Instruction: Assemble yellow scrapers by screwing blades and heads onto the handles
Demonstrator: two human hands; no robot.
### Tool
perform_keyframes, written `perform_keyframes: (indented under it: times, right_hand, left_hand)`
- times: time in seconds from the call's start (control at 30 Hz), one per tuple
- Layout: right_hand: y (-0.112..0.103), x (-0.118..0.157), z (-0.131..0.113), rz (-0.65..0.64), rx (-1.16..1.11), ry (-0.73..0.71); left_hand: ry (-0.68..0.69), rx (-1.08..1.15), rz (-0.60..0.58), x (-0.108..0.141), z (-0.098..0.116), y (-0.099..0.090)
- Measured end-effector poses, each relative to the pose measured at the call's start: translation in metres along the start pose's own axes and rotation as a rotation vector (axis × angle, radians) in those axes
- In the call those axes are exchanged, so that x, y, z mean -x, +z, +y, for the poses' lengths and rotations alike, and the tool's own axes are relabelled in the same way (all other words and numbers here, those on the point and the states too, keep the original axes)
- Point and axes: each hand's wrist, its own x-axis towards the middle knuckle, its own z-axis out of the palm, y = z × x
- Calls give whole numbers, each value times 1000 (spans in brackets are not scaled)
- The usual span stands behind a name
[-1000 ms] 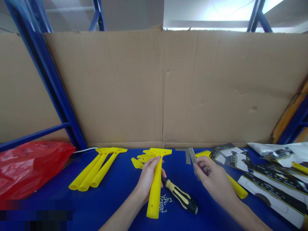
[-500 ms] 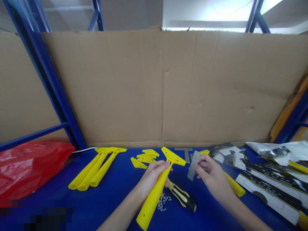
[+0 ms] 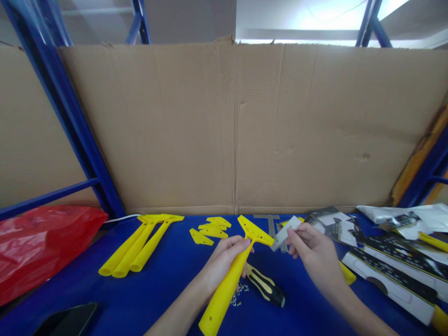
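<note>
My left hand (image 3: 224, 259) is closed round the neck of a yellow scraper handle (image 3: 224, 298), whose flat, holed head points away from me. Between the thumb and fingers of my right hand (image 3: 311, 247) is a flat metal blade (image 3: 285, 234), tilted, its lower end close to the right tip of the scraper head. I cannot tell whether the two touch. Beneath my hands lies a screwdriver (image 3: 266, 285) with a black and cream grip. Several small screws (image 3: 238, 295) are scattered beside it, partly hidden by the handle. Several yellow cover plates (image 3: 212, 228) lie beyond my left hand.
Three yellow scraper handles (image 3: 140, 247) lie at left, near a red plastic bag (image 3: 45, 247). More metal blades (image 3: 271, 225) lie behind my right hand. Black and white packaging (image 3: 392, 284) covers the right side. A dark phone-like object (image 3: 68, 321) is at front left. Cardboard (image 3: 175, 130) stands behind.
My right hand has turned the blade and brought it left, up to the scraper head. The scraper handle in my left hand has shifted slightly right.
</note>
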Motion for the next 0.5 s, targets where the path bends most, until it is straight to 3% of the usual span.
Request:
perform_keyframes:
  times: [0.27,0.5]
  right_hand:
    - [1,1,1,-9,-217,53]
    - [3,1,5,-14,-155,36]
  left_hand:
    - [8,5,6,-4,-5,-1]
    - [-20,-5,11,1,-1,2]
